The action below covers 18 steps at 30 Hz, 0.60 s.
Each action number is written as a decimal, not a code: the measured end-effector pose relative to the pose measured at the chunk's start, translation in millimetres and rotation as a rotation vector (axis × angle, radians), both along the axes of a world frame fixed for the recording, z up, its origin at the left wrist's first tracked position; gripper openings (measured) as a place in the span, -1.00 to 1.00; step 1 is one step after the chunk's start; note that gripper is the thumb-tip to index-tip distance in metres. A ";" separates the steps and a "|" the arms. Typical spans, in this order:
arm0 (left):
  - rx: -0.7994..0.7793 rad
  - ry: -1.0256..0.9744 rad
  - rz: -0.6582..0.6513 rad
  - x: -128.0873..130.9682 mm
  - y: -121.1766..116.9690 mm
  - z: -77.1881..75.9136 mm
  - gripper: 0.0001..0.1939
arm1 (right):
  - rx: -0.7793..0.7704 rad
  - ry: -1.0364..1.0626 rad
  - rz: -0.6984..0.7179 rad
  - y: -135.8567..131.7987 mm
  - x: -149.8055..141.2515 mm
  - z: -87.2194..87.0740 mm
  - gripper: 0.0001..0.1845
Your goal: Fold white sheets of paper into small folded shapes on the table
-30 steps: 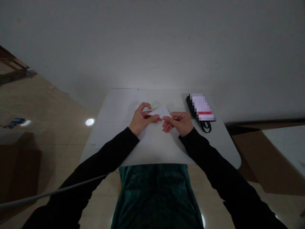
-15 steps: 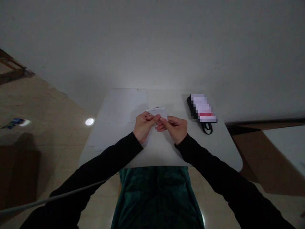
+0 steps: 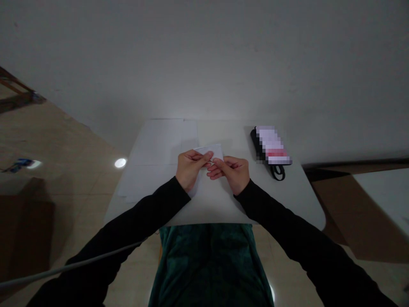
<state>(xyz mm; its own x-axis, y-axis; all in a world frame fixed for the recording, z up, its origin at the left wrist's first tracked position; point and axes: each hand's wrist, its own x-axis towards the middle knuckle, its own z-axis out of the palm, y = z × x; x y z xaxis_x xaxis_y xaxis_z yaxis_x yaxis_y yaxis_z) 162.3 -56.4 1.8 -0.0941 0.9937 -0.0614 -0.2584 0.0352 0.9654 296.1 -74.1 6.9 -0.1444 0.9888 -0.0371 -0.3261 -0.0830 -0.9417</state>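
A small folded piece of white paper (image 3: pixel 213 150) is held just above the white table (image 3: pixel 287 192), near its middle. My left hand (image 3: pixel 189 167) pinches the paper's left near edge with thumb and fingers closed. My right hand (image 3: pixel 232 172) pinches the near edge beside it, fingers curled, the two hands almost touching. Both arms wear black sleeves.
Flat white sheets (image 3: pixel 159 147) lie on the table's left part. A black device with a blurred label and a looped strap (image 3: pixel 271 148) lies at the right rear. A white wall stands behind the table. A grey cable (image 3: pixel 64 268) crosses the lower left. Dark green cloth (image 3: pixel 211 264) covers my lap.
The paper has been lifted and drawn slightly nearer, from lying flat under my hands to being pinched by both. My hands have come closer together.
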 end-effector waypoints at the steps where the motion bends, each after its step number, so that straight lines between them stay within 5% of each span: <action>1: 0.007 -0.002 0.013 -0.2 -0.2 0.5 -0.63 | -0.006 0.005 0.007 1.2 0.5 -1.3 -0.67; 18: 0.072 -0.140 0.116 0.4 3.9 2.2 -0.72 | -0.032 0.016 0.010 6.3 3.4 -4.6 -0.67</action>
<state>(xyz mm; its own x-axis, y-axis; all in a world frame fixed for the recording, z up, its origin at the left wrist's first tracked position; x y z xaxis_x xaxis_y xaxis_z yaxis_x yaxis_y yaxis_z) 162.8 -52.5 4.0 -0.2036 0.9790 -0.0111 -0.3890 -0.0705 0.9185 299.5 -67.8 2.4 -0.1548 0.9857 -0.0663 -0.3398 -0.1161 -0.9333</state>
